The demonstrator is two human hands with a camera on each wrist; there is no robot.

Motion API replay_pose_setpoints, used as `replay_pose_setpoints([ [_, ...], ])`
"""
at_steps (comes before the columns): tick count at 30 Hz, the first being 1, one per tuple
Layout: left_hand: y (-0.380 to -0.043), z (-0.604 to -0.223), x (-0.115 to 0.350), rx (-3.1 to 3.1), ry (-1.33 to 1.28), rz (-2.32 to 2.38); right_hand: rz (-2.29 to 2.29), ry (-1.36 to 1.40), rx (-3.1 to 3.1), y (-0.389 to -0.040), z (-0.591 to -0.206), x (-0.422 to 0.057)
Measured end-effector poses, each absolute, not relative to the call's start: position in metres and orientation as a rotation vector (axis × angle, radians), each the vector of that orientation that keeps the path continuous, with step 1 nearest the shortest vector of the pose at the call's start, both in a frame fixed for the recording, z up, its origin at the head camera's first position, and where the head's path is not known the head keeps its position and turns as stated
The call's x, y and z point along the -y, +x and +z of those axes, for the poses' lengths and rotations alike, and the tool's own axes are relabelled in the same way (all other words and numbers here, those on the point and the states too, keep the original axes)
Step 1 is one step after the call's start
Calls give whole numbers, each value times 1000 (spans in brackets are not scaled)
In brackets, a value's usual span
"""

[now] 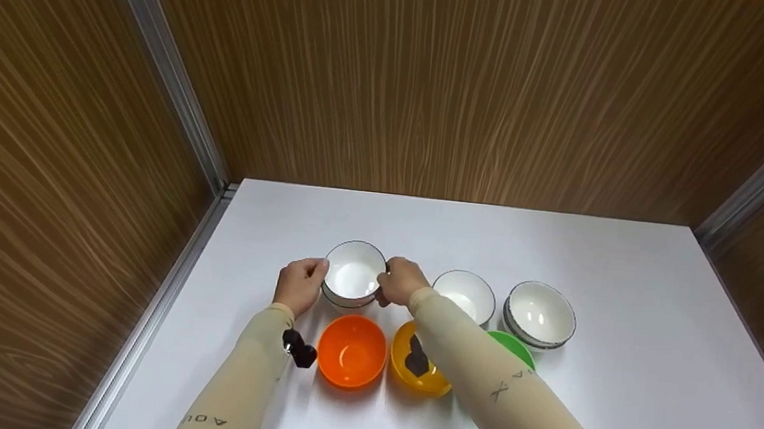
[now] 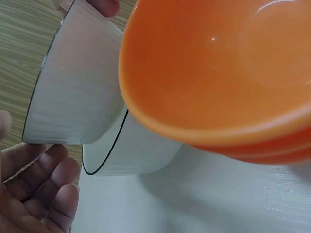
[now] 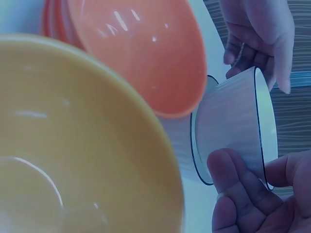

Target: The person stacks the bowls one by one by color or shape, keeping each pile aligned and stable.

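A white bowl with a dark rim (image 1: 354, 268) is held between my two hands, slightly tilted above another white bowl (image 2: 138, 150). My left hand (image 1: 298, 285) grips its left side, thumb at the rim and fingers below it. On the opposite side, my right hand (image 1: 403, 281) pinches the rim, with the thumb (image 3: 282, 171) inside and fingers (image 3: 228, 170) against the outer wall. The lower bowl stands on the table, mostly hidden under the held one in the head view. Nearest my forearms are a stack of orange bowls (image 1: 351, 352) and a yellow bowl (image 1: 403, 358).
Right of my right hand stands a white bowl (image 1: 464, 294), then stacked white bowls (image 1: 541, 312). A green bowl (image 1: 515, 346) is partly covered by my right forearm. The white table (image 1: 653, 381) meets wood-grain panels (image 1: 422, 92) at the back and sides.
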State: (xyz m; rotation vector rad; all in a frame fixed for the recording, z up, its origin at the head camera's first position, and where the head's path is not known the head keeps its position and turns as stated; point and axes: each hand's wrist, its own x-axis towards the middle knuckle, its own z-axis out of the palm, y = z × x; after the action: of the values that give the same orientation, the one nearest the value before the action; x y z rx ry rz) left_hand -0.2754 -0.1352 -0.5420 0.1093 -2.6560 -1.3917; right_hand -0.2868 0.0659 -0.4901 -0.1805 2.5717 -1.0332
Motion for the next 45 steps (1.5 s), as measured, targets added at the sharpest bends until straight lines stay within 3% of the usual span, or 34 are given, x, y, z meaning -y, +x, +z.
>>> replay_pose_setpoints([
  [11, -281, -545, 127, 2694, 87, -1342, -1051, -139, -2538, -284, -497, -72],
  [37, -284, -558, 153, 2825, 200, -1226, -945, -326, -2509, -273, -506, -54],
  [45, -284, -565, 153, 2797, 227, -1236, -964, -342, -2531, -290, -487, -80],
])
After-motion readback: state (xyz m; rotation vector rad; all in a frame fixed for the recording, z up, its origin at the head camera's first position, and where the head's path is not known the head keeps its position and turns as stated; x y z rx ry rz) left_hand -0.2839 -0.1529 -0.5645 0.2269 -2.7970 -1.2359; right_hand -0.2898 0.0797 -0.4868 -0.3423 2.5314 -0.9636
